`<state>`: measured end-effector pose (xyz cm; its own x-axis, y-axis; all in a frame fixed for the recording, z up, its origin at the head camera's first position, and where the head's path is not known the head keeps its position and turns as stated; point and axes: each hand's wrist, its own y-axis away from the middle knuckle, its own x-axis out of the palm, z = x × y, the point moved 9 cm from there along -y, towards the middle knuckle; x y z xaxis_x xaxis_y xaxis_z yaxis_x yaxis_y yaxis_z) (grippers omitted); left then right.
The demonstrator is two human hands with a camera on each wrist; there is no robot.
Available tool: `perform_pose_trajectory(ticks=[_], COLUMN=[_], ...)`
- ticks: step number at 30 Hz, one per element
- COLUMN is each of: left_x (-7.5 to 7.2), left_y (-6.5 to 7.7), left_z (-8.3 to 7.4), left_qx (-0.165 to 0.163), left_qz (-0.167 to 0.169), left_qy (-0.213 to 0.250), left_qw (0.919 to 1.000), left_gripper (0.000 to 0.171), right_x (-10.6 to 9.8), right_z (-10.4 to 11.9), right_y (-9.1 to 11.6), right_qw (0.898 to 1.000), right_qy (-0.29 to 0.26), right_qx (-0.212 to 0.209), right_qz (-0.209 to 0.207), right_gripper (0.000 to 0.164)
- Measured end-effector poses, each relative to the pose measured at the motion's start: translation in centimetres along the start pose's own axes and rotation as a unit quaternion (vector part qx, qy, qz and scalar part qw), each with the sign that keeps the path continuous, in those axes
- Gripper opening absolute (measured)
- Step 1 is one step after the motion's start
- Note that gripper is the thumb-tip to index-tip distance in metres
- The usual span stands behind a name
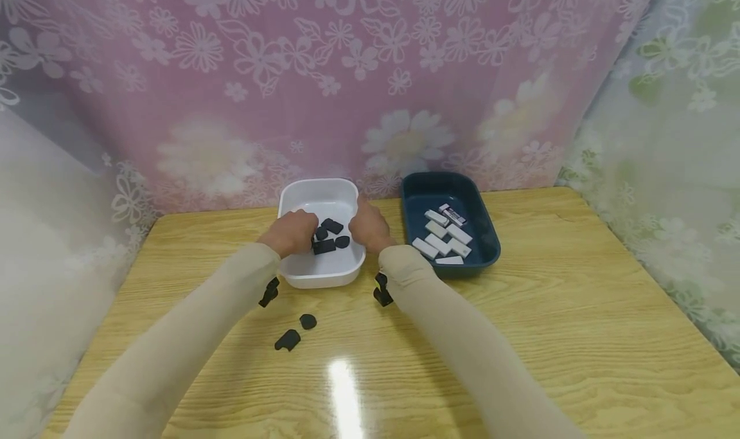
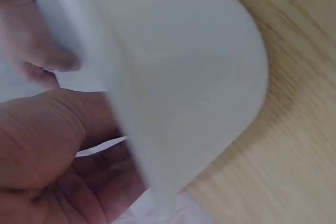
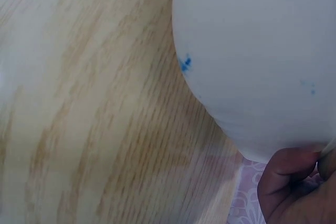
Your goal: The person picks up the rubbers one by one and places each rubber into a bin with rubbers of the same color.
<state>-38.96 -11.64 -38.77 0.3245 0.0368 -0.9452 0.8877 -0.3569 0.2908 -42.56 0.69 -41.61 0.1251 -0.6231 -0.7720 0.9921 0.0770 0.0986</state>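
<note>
A white plastic basin (image 1: 320,279) stands at the back of the table with several small black pieces (image 1: 324,246) in it. My left hand (image 1: 293,232) reaches over its left rim, fingers bent down inside, right beside the black pieces. In the left wrist view the basin's wall (image 2: 194,61) hides the fingertips of that left hand (image 2: 58,150); I cannot tell whether they hold a piece. On the opposite side my right hand (image 1: 370,225) grips the right rim. In the right wrist view a bent finger of the right hand (image 3: 294,192) lies at the rim of the basin (image 3: 252,66).
A dark blue basin (image 1: 491,249) holding several white blocks (image 1: 459,234) stands right of the white one. Two black pieces, one rounded (image 1: 308,321) and one notched (image 1: 288,340), lie on the wooden table (image 1: 578,336) in front. A floral curtain (image 1: 347,72) hangs behind.
</note>
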Motion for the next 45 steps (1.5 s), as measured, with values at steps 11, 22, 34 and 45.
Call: perform_pose_trajectory(ticks=[11, 22, 34, 45], left_x=[1.5, 1.6, -3.2, 0.0], left_y=[-0.3, -0.2, 5.0, 14.6], left_z=[0.5, 1.3, -1.2, -2.7], left_qx=[-0.011, -0.011, 0.045, 0.057], left_qz=[0.007, -0.018, -0.157, -0.179], left_qy=[-0.017, 0.0, 0.039, 0.051], left_qw=[0.9998, 0.9998, 0.9858, 0.9809], left_gripper=[0.006, 0.011, 0.008, 0.012], right_x=[0.1, 0.0, -0.3, 0.0], right_z=[0.0, 0.3, 0.0, 0.1], right_y=[0.1, 0.0, -0.2, -0.2], right_qw=[1.0, 1.0, 1.0, 1.0], right_qy=[-0.011, 0.004, 0.012, 0.002], right_qx=[0.002, 0.0, 0.006, 0.008], right_qz=[0.004, 0.001, 0.0, 0.001], right_gripper=[0.058, 0.059, 0.058, 0.058])
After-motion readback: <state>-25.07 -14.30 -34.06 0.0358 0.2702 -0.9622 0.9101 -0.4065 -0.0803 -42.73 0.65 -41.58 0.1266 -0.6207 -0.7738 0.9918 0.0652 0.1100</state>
